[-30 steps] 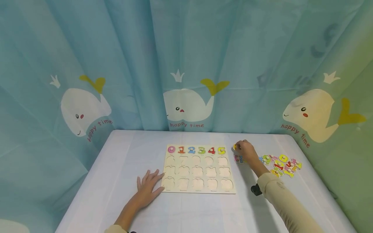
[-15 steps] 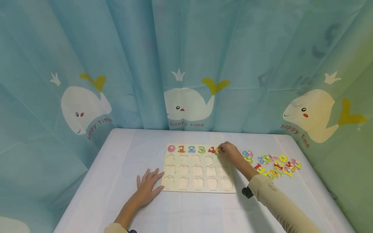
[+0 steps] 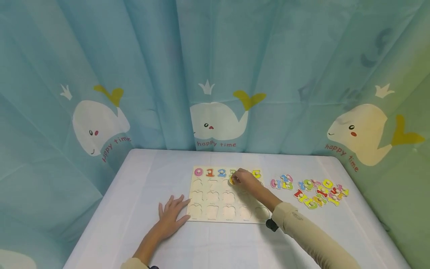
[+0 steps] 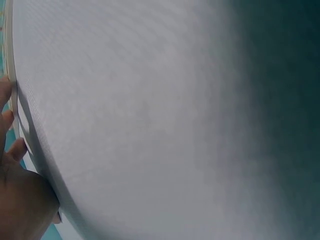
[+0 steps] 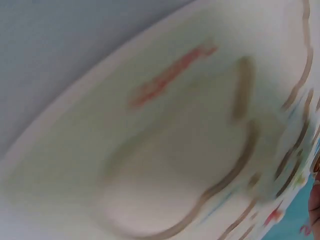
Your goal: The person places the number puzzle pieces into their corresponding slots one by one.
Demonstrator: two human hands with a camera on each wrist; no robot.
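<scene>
My right hand [image 3: 246,181] pinches a small yellow piece [image 3: 231,181] over the second row of the number puzzle board [image 3: 220,204]; which numeral it is, the fingers hide. Along the board's top row lie a pink 0 [image 3: 198,172], a red 1 [image 3: 209,172], a blue 2 [image 3: 221,173] and a yellow 5 [image 3: 256,173]. The hand covers the rest of that row. Flat on the table, my left hand [image 3: 171,216] has its fingers spread and touches the board's left edge. The right wrist view shows recesses of the board [image 5: 160,175] up close, blurred.
Several loose number pieces [image 3: 311,183] lie in a heap on the table [image 3: 208,246], right of the board. A smaller cluster of number pieces [image 3: 277,184] sits between heap and board. A blue curtain [image 3: 161,74] hangs behind the table.
With the yellow piece, my right hand has moved left from beside the loose pieces, past the 5, to over the board's second row. My left hand has stayed at the board's edge.
</scene>
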